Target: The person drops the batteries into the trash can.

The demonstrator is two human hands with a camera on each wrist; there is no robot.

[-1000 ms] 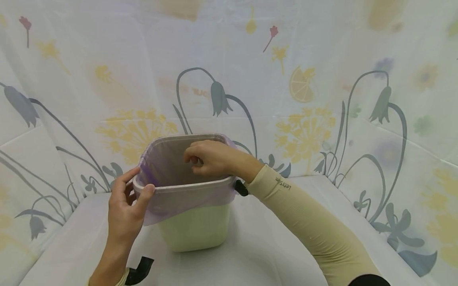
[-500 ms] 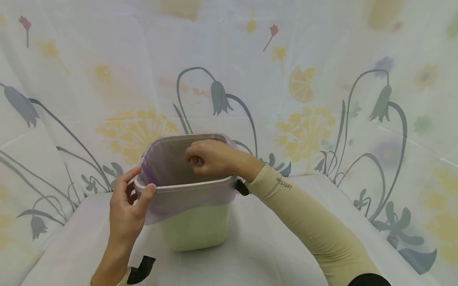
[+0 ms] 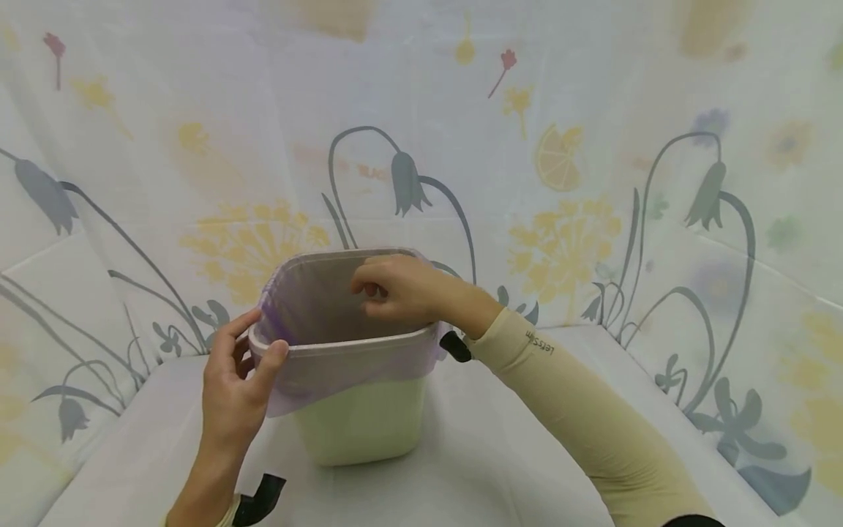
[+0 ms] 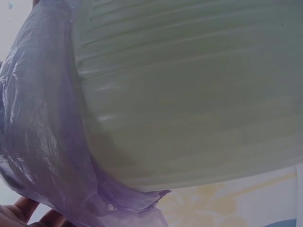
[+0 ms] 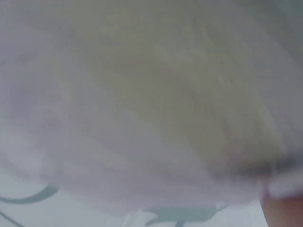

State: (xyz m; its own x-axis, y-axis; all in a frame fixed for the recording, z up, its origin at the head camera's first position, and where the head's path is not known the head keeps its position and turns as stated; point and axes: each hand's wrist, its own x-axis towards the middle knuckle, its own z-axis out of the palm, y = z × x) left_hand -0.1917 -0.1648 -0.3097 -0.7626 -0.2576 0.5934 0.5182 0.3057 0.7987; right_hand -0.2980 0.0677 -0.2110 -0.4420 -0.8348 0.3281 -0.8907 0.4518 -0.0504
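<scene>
A pale green wastebasket (image 3: 358, 432) stands upright, lined with a translucent purple bin bag (image 3: 356, 369) folded over its rim. My left hand (image 3: 233, 391) holds the front left corner, thumb over the rim and fingers outside against the bag. In the left wrist view, fingertips (image 4: 26, 208) show at the bottom left beside the bag (image 4: 42, 109) and the ribbed basket wall (image 4: 189, 104). My right hand (image 3: 405, 289) hovers over the mouth, fingers curled, with nothing visible in them; its wrist crosses the right rim. The right wrist view is blurred, showing bag film (image 5: 94, 156) over the basket.
A white cloth (image 3: 500, 454) covers the table under the basket. Behind and at both sides hangs a flower-printed white sheet (image 3: 421, 88). Black wrist mounts (image 3: 260, 501) sit on both arms, and a cream sleeve (image 3: 566, 395) covers the right forearm.
My right hand has shifted slightly to the right over the basket's mouth, its fingers still curled. My left hand keeps its hold on the corner, and the basket stays in place.
</scene>
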